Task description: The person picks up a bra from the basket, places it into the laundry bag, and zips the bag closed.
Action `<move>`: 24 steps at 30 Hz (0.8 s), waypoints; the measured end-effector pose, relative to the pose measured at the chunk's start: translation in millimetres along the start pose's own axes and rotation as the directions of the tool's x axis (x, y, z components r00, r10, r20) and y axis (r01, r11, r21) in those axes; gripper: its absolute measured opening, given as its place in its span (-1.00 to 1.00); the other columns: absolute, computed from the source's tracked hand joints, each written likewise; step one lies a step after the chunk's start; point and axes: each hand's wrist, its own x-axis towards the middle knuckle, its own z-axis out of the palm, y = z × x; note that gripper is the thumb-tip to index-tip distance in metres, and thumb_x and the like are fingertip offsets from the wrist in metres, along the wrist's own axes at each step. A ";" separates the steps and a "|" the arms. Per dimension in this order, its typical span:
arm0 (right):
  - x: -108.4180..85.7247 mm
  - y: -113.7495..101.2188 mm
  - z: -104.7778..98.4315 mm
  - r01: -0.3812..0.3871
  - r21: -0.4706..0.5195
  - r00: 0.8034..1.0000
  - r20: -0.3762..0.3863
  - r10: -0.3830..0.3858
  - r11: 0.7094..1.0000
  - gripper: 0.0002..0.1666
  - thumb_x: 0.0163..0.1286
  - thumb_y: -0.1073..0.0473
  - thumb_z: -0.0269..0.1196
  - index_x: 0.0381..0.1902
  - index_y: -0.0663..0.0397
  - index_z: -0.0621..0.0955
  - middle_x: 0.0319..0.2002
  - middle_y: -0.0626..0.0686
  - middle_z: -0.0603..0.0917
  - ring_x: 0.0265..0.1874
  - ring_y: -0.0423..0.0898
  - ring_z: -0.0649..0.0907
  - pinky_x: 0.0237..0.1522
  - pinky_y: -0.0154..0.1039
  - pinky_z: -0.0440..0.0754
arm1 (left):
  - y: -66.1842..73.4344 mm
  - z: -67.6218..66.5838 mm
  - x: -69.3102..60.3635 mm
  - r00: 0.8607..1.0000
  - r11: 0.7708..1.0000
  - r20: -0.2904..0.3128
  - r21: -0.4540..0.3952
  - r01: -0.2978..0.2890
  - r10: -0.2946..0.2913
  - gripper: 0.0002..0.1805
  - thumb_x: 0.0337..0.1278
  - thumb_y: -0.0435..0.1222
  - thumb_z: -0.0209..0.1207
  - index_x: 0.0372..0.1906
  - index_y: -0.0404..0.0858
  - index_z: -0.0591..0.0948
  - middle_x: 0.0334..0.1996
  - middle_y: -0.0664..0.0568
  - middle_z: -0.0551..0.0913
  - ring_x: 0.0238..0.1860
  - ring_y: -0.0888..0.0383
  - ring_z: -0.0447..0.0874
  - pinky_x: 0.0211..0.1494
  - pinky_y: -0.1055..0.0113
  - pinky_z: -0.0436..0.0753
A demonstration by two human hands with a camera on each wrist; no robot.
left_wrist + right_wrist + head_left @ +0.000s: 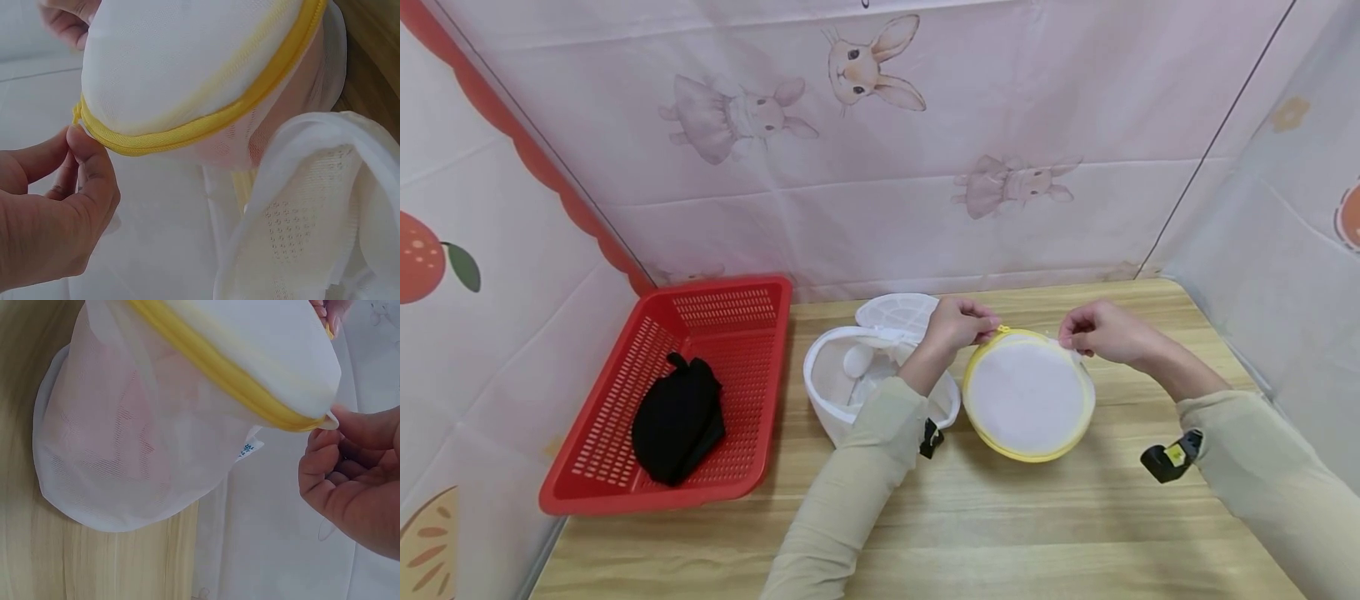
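Note:
A white mesh laundry bag (1028, 396) with a yellow zipper stands on the table, its round lid facing up. Through its side, something pink (103, 419) shows, but its kind is unclear. At the lid's rear left, my left hand (958, 323) pinches the yellow zipper pull (77, 112) between thumb and fingertip. On the rear right rim, my right hand (1101, 332) pinches a small white loop (333, 420). The zipper looks closed along the visible front. Partly under my left forearm sits a second white mesh bag (823, 354), its lid tipped back.
On the left stands a red plastic basket (778, 367) holding a black cloth item (676, 417). A printed curtain (880, 225) rises behind the wooden table (1000, 533), with more printed sheets at both sides.

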 end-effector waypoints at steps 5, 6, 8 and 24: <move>-0.2 -1.9 0.7 -0.005 0.001 1.000 -0.028 0.005 1.000 -0.93 0.23 0.47 0.06 -0.42 0.37 0.49 -0.59 0.02 0.41 -0.59 -0.15 0.40 -0.59 -0.35 0.36 | -1.4 -1.7 1.1 1.000 1.000 -0.005 -0.006 0.012 -0.012 -0.91 -0.04 -0.52 0.24 -0.38 -0.50 0.61 -0.57 -0.07 0.62 -0.65 0.28 0.51 -0.48 0.49 0.60; -0.3 -2.4 0.8 -0.008 0.000 0.999 -0.032 0.008 1.000 -0.94 0.24 0.46 0.07 -0.41 0.37 0.49 -0.58 0.02 0.41 -0.58 -0.14 0.40 -0.58 -0.35 0.35 | -1.6 -1.9 1.1 1.000 1.000 -0.008 -0.006 0.012 -0.012 -0.92 -0.04 -0.52 0.24 -0.38 -0.50 0.61 -0.57 -0.07 0.62 -0.65 0.28 0.51 -0.48 0.49 0.60; -0.4 -3.4 0.8 -0.012 -0.002 0.999 -0.037 0.012 1.000 -0.93 0.26 0.43 0.08 -0.40 0.38 0.49 -0.58 0.02 0.40 -0.58 -0.13 0.40 -0.58 -0.35 0.35 | -2.1 -2.5 1.4 1.000 1.000 -0.007 -0.003 0.012 -0.012 -0.92 -0.04 -0.52 0.24 -0.38 -0.49 0.61 -0.57 -0.06 0.62 -0.65 0.28 0.51 -0.48 0.49 0.60; -0.1 -2.9 -0.8 -0.047 -0.012 0.997 -0.067 0.046 0.999 -0.90 0.33 0.39 0.05 -0.36 0.37 0.47 -0.56 0.04 0.39 -0.58 -0.12 0.39 -0.57 -0.32 0.36 | -3.5 -4.3 2.8 1.000 1.000 0.006 0.008 0.011 -0.011 -0.94 -0.01 -0.53 0.21 -0.38 -0.49 0.61 -0.60 -0.05 0.59 -0.65 0.27 0.50 -0.45 0.46 0.61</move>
